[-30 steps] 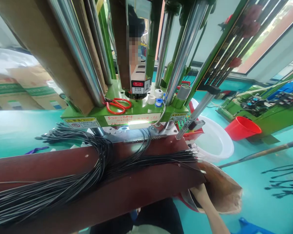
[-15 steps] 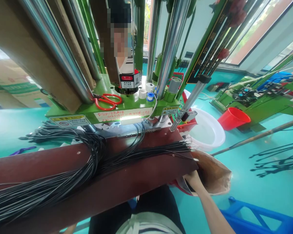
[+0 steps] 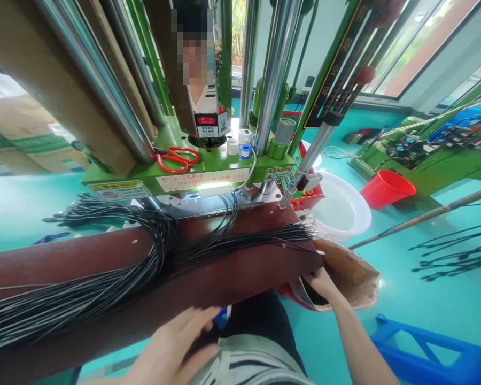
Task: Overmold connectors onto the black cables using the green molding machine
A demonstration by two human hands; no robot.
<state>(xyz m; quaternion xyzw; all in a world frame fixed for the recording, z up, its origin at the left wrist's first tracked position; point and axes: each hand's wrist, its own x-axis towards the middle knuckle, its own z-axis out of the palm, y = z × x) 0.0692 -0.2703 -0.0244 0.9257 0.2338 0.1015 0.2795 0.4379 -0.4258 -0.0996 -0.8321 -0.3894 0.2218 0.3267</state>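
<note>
My left hand (image 3: 176, 342) hovers in front of my body near the front edge of the brown board (image 3: 240, 283), fingers stretched out and slightly blurred, holding nothing. My right hand (image 3: 319, 282) reaches into a paper-lined bag (image 3: 363, 278) beside the board's right end; its fingers are hidden there. A long bundle of black cables (image 3: 100, 291) lies along the board, looped over itself at the middle. More black cables (image 3: 260, 238) run right, their bare-looking ends gathered at the board's right edge. One cable tip sticks out over the bag.
Behind the board stands a green machine (image 3: 208, 174) with steel columns. Red-handled scissors (image 3: 178, 159) and tape rolls (image 3: 245, 151) lie on it. On the floor are a white tub (image 3: 363, 219), a red bucket (image 3: 388, 190) and a blue stool (image 3: 433, 347). More cables hang at right.
My left hand has risen into view from the bottom left, below the board. My right hand stays at the bag. The view has shifted slightly.
</note>
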